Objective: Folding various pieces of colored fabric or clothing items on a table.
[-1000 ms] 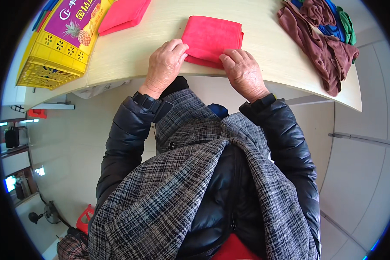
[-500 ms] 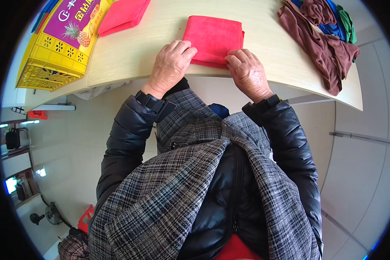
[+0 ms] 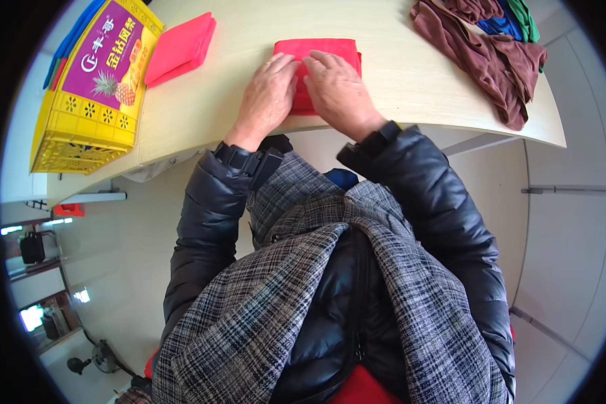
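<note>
A folded red cloth (image 3: 308,102) lies flat near the front edge of the table. My left hand (image 3: 268,93) rests over its left side, fingers stretched out and pointing away from me. Across its middle and right side lies my right hand (image 3: 338,93), with flat, extended fingers pressed on top. The two hands are close together, and neither grips the cloth. Much of the cloth is hidden beneath them. A second folded red cloth (image 3: 180,50) sits farther left on the table, beside the crate.
A yellow plastic crate (image 3: 94,135) with a purple label stands at the table's left, with blue cloths along its far-left side. Crumpled brown cloth (image 3: 495,71) lies at the right, with blue and green cloth (image 3: 526,23) behind it. The pale wooden table (image 3: 397,94) has a curved-looking front edge.
Both hands have left the cloth's near corners and now lie flat on top of it. My right hand has moved left, toward the other hand. The view has shifted slightly.
</note>
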The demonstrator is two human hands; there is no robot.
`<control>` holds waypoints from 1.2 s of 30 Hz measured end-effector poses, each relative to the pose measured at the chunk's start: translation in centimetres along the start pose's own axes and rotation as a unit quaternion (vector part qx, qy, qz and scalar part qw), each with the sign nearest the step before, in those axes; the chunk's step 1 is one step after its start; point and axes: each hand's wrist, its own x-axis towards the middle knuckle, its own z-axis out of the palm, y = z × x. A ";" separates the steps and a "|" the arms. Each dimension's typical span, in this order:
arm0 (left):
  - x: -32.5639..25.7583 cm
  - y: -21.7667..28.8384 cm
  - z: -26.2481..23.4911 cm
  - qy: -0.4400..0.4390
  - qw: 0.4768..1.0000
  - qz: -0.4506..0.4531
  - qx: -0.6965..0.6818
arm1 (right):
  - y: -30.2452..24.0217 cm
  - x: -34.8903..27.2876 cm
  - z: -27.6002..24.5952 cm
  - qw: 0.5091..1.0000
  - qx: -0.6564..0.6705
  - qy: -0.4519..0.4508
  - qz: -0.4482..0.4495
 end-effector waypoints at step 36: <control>-1.6 4.5 2.8 -0.114 0.990 -0.058 -0.062 | 2.9 -6.2 -3.9 0.969 -0.147 -0.131 0.151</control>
